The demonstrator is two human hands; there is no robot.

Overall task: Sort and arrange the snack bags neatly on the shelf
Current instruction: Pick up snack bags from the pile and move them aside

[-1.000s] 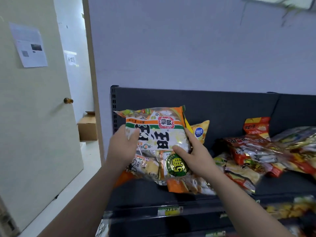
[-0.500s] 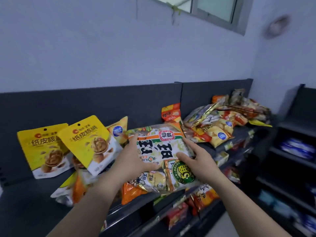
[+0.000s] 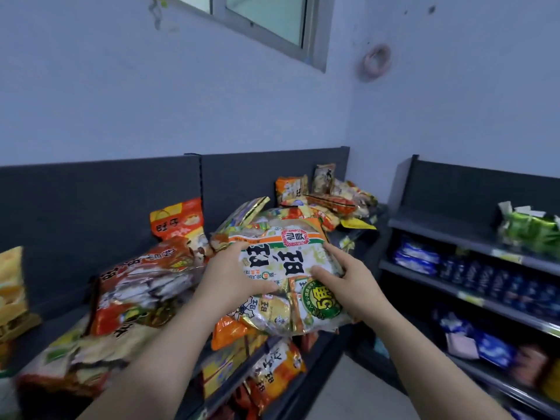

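I hold a large clear rice cracker bag (image 3: 281, 268) with an orange band, black characters and a green round sticker. My left hand (image 3: 233, 275) grips its left edge and my right hand (image 3: 348, 281) grips its right side. The bag hovers over the top of the dark grey shelf (image 3: 100, 189), above a heap of snack bags. A red cracker bag (image 3: 145, 286) lies to its left, with a red and yellow bag (image 3: 177, 219) standing behind. More orange and gold bags (image 3: 327, 198) pile up at the shelf's far right end.
A second grey shelf unit (image 3: 472, 189) stands at the right, with blue packets (image 3: 491, 280) and green packets (image 3: 530, 228). A yellow bag (image 3: 10, 286) shows at the left edge. Lower tiers hold orange bags (image 3: 272, 380). A window (image 3: 266, 16) is set high in the wall.
The view has swung right along the shelf, away from the door and the yellow walnut bags. Both hands carried the rice cracker bag rightward, and it now hovers over the heap.
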